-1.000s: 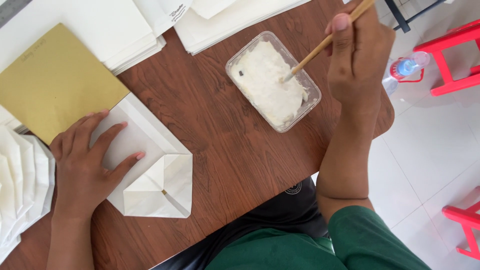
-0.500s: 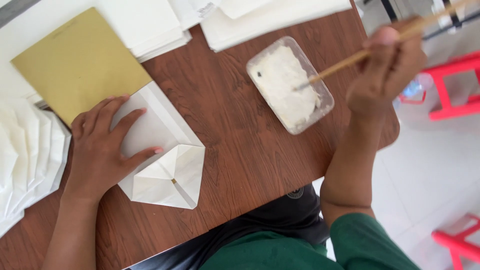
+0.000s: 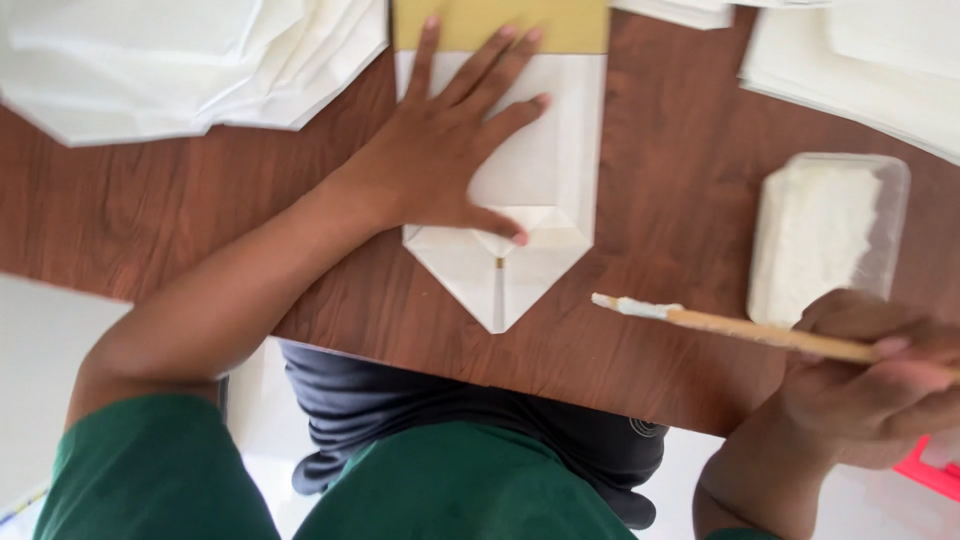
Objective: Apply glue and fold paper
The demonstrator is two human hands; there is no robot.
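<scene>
Right hand (image 3: pixel 875 385) is closed around a thin wooden stick (image 3: pixel 760 331); from my feed I see it pinched between thumb and fingers near the right edge. The stick's tip is coated in white paste and points left, hovering over bare brown wood-grain table (image 3: pixel 180 200), just right of the folded paper's point.

Left hand (image 3: pixel 440 160) is flat, fingers spread, gripping nothing. It's pressing down on a white folded paper bag with a pointed bottom flap (image 3: pixel 545 190). Thumb tip sits right at the flap fold. The bag lies mid-table, point toward me, and its top end tucks against a tan-yellow card sheet (image 3: pixel 500 20) at the far edge.

Clear rectangular plastic tray of white paste (image 3: pixel 815 235) sits at the right, just above the right hand, apart from the bag.

Stack of white folded papers (image 3: pixel 190 60) top left, more white sheets (image 3: pixel 860 60) top right. Green sleeves show at the bottom of the view.
</scene>
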